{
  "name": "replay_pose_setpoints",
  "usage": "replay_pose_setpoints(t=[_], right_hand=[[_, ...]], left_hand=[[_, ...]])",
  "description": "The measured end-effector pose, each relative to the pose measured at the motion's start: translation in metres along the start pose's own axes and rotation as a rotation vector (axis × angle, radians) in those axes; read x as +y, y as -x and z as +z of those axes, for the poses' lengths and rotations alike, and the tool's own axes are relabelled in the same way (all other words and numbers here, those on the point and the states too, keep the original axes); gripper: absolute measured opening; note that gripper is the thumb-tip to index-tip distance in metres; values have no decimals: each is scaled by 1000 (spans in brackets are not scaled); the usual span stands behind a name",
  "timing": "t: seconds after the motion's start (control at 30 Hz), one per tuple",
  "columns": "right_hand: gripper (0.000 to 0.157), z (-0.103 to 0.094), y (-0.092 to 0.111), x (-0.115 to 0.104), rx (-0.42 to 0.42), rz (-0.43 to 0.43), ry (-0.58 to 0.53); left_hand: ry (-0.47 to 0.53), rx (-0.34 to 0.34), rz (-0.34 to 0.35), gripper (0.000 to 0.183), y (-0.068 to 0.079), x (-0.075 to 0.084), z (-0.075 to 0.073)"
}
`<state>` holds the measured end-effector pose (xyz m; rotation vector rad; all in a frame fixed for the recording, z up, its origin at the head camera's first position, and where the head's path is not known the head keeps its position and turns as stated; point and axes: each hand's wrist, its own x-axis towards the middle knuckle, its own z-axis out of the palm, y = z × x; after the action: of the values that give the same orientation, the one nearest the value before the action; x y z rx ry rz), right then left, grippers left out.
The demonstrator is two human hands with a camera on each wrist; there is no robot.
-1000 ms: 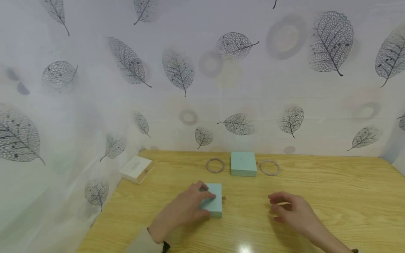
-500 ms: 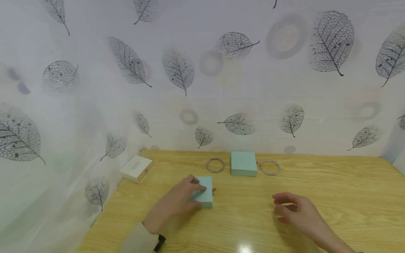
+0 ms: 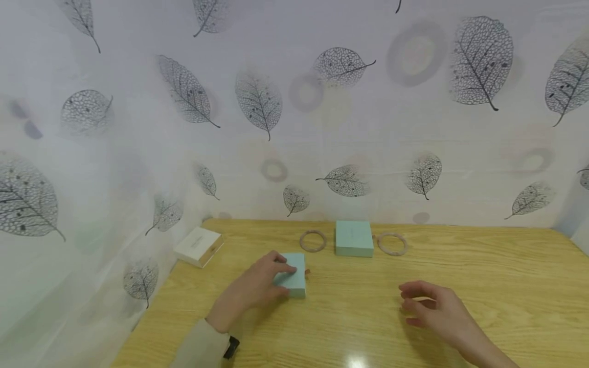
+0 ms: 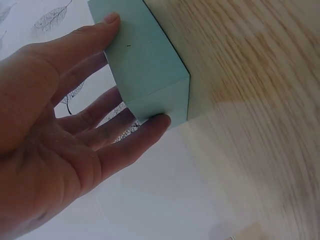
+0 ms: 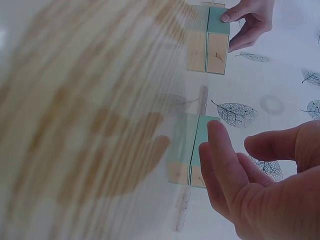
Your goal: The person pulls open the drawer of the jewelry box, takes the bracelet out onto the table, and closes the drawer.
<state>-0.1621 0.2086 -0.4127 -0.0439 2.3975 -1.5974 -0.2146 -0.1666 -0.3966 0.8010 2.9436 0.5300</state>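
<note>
My left hand [image 3: 253, 294] grips a mint-green gift box [image 3: 298, 280] lying on the table, left of centre. In the left wrist view, the thumb and fingers are spread across separate faces of that box [image 4: 147, 60]. A small brown ribbon tab [image 3: 308, 274] sticks out of its right side; the right wrist view shows this side as tan. My right hand [image 3: 437, 309] hovers low at the right with loosely curled fingers and nothing between them.
A second mint-green box [image 3: 353, 239] stands at the back, between two pale ring-shaped bangles, the left bangle [image 3: 301, 241] and the right bangle [image 3: 392, 254]. A white box [image 3: 198, 245] sits at the table's left edge. Leaf-patterned cloth [image 3: 322, 143] rises behind the wooden table [image 3: 497, 276].
My left hand has slid the mint-green box away from me and to the left across the table. The right hand has shifted slightly to the right.
</note>
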Motion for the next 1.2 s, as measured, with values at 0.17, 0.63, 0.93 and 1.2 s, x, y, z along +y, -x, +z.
replay_pose_setpoints(t=[0.17,0.63,0.93,1.2], right_hand=[[43,-1,1,1,-4,1,-6],[43,-3,2,1,-26,-1,-1],[45,-4,1,2,-43,-2,9],[44,-4,2,3,-56,-32,2]], left_hand=[[15,5,-17,46,-4,-6,-1],[21,1,-57,44,-19,-16,-8],[23,-3,-74,45,-27,-24,-9],[30,23,-66,45,-38,-33,-11]])
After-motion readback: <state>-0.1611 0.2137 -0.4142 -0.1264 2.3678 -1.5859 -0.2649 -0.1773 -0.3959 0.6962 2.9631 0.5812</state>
